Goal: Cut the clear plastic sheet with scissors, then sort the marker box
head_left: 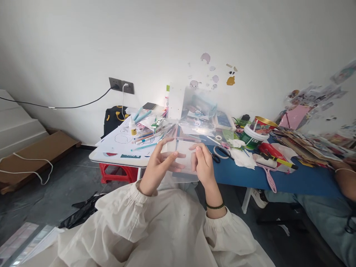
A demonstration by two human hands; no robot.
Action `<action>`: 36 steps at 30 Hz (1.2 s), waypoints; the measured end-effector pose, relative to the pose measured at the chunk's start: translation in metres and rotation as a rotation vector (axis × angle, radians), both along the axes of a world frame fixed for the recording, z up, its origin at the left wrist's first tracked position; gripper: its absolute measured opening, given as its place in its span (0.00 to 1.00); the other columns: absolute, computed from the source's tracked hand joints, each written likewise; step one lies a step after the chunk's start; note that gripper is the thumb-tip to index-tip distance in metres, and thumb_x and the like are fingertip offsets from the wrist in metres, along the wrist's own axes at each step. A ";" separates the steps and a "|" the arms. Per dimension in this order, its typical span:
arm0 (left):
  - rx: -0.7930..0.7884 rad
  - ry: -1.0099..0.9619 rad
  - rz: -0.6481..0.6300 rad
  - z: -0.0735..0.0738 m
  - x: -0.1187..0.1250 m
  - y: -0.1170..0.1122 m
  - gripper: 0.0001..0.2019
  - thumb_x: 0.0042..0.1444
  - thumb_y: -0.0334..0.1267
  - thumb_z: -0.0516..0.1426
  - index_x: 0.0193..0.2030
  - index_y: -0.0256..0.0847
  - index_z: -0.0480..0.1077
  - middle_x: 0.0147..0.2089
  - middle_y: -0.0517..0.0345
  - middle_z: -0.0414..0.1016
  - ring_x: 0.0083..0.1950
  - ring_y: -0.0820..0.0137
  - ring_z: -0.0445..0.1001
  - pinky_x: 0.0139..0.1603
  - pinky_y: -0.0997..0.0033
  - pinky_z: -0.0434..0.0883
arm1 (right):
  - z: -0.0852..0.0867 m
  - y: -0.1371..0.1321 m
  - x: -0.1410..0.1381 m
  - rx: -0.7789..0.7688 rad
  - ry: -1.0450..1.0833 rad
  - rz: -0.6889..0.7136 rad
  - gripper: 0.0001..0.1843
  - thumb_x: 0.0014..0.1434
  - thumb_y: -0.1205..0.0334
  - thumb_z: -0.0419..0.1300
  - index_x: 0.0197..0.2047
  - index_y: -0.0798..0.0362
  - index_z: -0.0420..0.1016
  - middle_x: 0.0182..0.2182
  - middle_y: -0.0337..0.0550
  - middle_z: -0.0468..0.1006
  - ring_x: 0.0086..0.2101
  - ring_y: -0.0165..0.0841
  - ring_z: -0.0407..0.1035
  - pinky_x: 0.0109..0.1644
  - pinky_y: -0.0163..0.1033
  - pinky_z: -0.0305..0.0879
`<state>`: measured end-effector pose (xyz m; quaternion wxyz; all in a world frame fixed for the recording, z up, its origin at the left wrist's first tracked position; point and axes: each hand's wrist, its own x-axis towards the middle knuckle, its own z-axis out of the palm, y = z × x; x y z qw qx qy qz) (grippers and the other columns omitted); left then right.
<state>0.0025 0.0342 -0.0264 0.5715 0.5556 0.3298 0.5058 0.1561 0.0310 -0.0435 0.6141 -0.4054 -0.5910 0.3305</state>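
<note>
Head view: your right hand pinches the clear, flat plastic sheet before the blue desk; your left hand curls loosely, its grip indeterminable. Uneven support could make it slip.

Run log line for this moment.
left hand: fingers spread at clear plastic sheet | right hand: fingers curled, same sheet | grip: unclear | nearby: crumpled white tissue on blue tabletop

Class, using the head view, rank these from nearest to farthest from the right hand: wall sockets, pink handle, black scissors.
1. Black scissors: just right of the right hand.
2. Pink handle: farther right, near the table's edge.
3. Wall sockets: far left, on the wall.
</note>
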 end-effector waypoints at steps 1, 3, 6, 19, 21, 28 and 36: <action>-0.008 0.012 -0.010 -0.001 0.000 0.000 0.25 0.57 0.47 0.57 0.58 0.45 0.55 0.37 0.53 0.79 0.29 0.65 0.80 0.30 0.67 0.78 | 0.000 0.000 0.000 0.009 0.000 -0.015 0.15 0.67 0.50 0.45 0.37 0.50 0.65 0.10 0.27 0.56 0.12 0.26 0.50 0.18 0.35 0.44; -0.014 0.028 -0.016 -0.002 0.001 0.000 0.23 0.58 0.47 0.56 0.56 0.44 0.55 0.36 0.54 0.79 0.28 0.66 0.80 0.29 0.68 0.77 | 0.001 0.000 0.001 0.022 -0.006 -0.031 0.15 0.67 0.50 0.45 0.37 0.49 0.65 0.10 0.27 0.56 0.12 0.26 0.50 0.18 0.34 0.45; 0.008 0.042 -0.015 -0.001 0.001 0.000 0.22 0.59 0.46 0.56 0.55 0.45 0.53 0.34 0.56 0.79 0.29 0.66 0.80 0.28 0.71 0.77 | 0.001 -0.002 0.001 0.031 -0.021 -0.039 0.15 0.67 0.50 0.44 0.37 0.49 0.66 0.11 0.28 0.57 0.13 0.26 0.50 0.19 0.34 0.47; 0.119 0.013 0.011 -0.009 0.003 0.002 0.20 0.59 0.43 0.56 0.55 0.45 0.54 0.33 0.58 0.79 0.26 0.69 0.78 0.26 0.73 0.75 | 0.000 0.000 -0.001 -0.022 0.061 -0.024 0.17 0.66 0.48 0.46 0.35 0.50 0.67 0.10 0.28 0.57 0.13 0.25 0.51 0.19 0.33 0.47; 0.123 0.004 0.008 -0.010 0.002 0.004 0.20 0.59 0.42 0.56 0.55 0.46 0.54 0.33 0.58 0.79 0.26 0.69 0.78 0.25 0.74 0.74 | 0.000 0.001 0.002 -0.067 0.107 0.022 0.19 0.64 0.45 0.47 0.36 0.51 0.68 0.11 0.29 0.58 0.12 0.25 0.50 0.17 0.33 0.45; 0.105 -0.023 -0.067 -0.010 -0.001 0.011 0.20 0.58 0.42 0.57 0.54 0.46 0.54 0.32 0.58 0.79 0.17 0.75 0.71 0.21 0.75 0.71 | 0.003 0.017 0.026 -0.274 0.174 0.358 0.29 0.56 0.32 0.47 0.23 0.51 0.60 0.12 0.29 0.55 0.13 0.23 0.45 0.17 0.33 0.41; 0.075 0.013 -0.130 -0.005 0.000 0.005 0.20 0.58 0.42 0.57 0.53 0.45 0.54 0.29 0.59 0.77 0.22 0.71 0.76 0.22 0.77 0.71 | 0.015 0.025 0.033 -0.303 -0.041 0.501 0.31 0.60 0.38 0.50 0.16 0.50 0.47 0.16 0.29 0.42 0.17 0.23 0.39 0.21 0.35 0.37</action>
